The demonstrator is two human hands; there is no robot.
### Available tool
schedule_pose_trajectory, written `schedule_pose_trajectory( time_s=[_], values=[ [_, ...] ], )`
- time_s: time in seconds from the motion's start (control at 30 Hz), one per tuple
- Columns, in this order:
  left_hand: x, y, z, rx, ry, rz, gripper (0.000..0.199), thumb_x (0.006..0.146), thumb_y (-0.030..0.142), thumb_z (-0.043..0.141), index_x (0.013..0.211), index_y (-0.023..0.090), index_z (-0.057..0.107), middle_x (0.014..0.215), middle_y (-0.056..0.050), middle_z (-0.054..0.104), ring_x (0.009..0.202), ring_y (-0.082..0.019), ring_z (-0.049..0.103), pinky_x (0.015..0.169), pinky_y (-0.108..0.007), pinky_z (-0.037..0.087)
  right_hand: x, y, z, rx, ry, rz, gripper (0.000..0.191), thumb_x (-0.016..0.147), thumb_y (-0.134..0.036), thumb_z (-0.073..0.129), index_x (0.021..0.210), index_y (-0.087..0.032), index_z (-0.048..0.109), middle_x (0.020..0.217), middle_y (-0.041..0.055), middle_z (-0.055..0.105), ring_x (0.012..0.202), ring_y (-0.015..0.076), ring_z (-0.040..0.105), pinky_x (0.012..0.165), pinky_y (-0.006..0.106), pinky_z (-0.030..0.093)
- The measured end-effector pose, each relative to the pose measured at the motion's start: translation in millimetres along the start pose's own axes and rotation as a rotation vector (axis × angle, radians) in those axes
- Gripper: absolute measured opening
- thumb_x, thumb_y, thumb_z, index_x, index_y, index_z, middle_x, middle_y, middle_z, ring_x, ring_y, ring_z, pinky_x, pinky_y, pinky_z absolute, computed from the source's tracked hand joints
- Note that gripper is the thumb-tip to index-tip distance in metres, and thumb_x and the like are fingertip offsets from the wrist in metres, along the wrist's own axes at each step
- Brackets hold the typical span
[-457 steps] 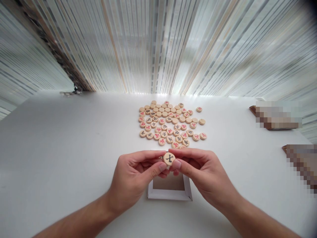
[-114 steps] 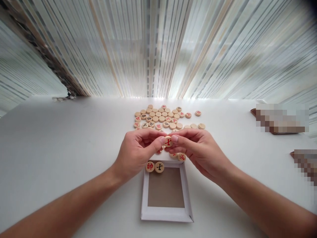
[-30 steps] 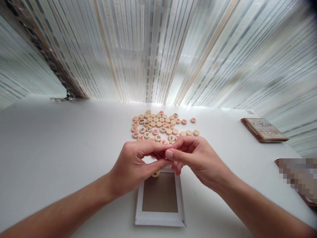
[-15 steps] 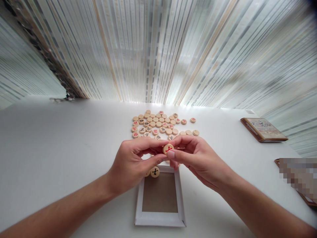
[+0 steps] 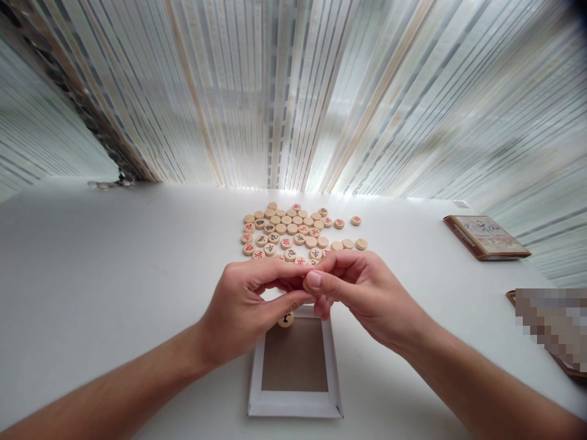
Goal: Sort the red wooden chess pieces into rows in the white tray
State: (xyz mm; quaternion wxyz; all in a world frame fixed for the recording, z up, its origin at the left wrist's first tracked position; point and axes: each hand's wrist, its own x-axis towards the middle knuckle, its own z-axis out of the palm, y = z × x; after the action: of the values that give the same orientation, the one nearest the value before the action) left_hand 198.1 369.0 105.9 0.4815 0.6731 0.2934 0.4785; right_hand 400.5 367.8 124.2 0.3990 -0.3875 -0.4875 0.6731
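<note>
My left hand and my right hand meet above the far end of a shallow white box. Their fingertips are pinched together around a Chinese chess piece, which the right thumb and fingers now almost wholly cover. Under my left thumb, a wooden piece with a black character lies inside the box at its far left corner, partly hidden. Just beyond the fingers spread several round wooden Chinese chess pieces, some showing red or black characters, others blank side up.
A brown-edged box with a picture on its lid lies at the right of the white table. Nearer, a blurred-out framed item sits at the right edge. A striped string curtain hangs behind the table.
My right thumb has slid over the face of the red-marked piece, which is now hidden. Both hands stay in nearly the same place; the view has shifted slightly.
</note>
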Motion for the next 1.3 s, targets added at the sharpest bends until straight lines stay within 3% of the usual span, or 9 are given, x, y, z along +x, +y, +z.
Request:
schedule_pose_trajectory(
  time_s=[0.33, 0.6, 0.77, 1.03, 1.3],
  values=[
    [0.7, 1.2, -0.4, -0.013, 0.042, 0.007, 0.032, 0.085, 0.006, 0.085, 0.113, 0.022, 0.087, 0.1, -0.005, 0.087, 0.083, -0.021, 0.084, 0.078, -0.028, 0.07, -1.4, -2.7, -3.9, 0.029, -0.049, 0.0, 0.03, 0.075, -0.037, 0.099, 0.088, -0.015, 0.082, 0.074, 0.0037, 0.076, 0.064, 0.0136, 0.069, 0.062, 0.024, 0.058],
    [0.8, -0.4, -2.9, 0.026, 0.066, 0.069, 0.036, 0.083, 0.002, 0.084, 0.113, 0.021, 0.087, 0.099, -0.005, 0.087, 0.089, -0.018, 0.083, 0.084, -0.023, 0.068, 0.5, -4.9, -7.8, 0.091, -0.134, -0.012, 0.024, 0.081, -0.026, 0.095, 0.103, -0.018, 0.088, 0.076, 0.0044, 0.08, 0.069, 0.0125, 0.074, 0.067, 0.02, 0.063],
    [2.6, -0.3, -2.6, -0.02, 0.056, 0.017, 0.029, 0.089, 0.006, 0.081, 0.114, 0.019, 0.086, 0.101, -0.006, 0.086, 0.089, -0.018, 0.083, 0.085, -0.025, 0.069, 3.3, -3.6, -9.3, 0.028, -0.077, -0.065, 0.028, 0.074, -0.021, 0.1, 0.1, -0.021, 0.089, 0.075, 0.0032, 0.08, 0.067, 0.0105, 0.071, 0.064, 0.017, 0.06],
    [5.9, -5.2, -3.0, 0.0, 0.14, -0.035, 0.02, 0.087, 0.01, 0.085, 0.105, 0.02, 0.087, 0.1, -0.003, 0.087, 0.091, -0.016, 0.082, 0.085, -0.021, 0.069, 5.9, 6.6, -13.9, -0.185, 0.014, -0.314, 0.032, 0.076, -0.017, 0.098, 0.104, -0.029, 0.089, 0.092, 0.0034, 0.084, 0.081, 0.0155, 0.078, 0.074, 0.021, 0.065],
    [4.5, -4.8, -2.6, -0.042, 0.173, -0.075, 0.026, 0.082, 0.01, 0.09, 0.105, 0.021, 0.088, 0.1, -0.001, 0.088, 0.093, -0.016, 0.084, 0.085, -0.018, 0.069, 6.5, 7.1, -12.9, -0.145, 0.028, -0.32, 0.029, 0.08, -0.016, 0.094, 0.105, -0.029, 0.088, 0.094, 0.004, 0.086, 0.085, 0.0165, 0.082, 0.078, 0.021, 0.068]
  ],
)
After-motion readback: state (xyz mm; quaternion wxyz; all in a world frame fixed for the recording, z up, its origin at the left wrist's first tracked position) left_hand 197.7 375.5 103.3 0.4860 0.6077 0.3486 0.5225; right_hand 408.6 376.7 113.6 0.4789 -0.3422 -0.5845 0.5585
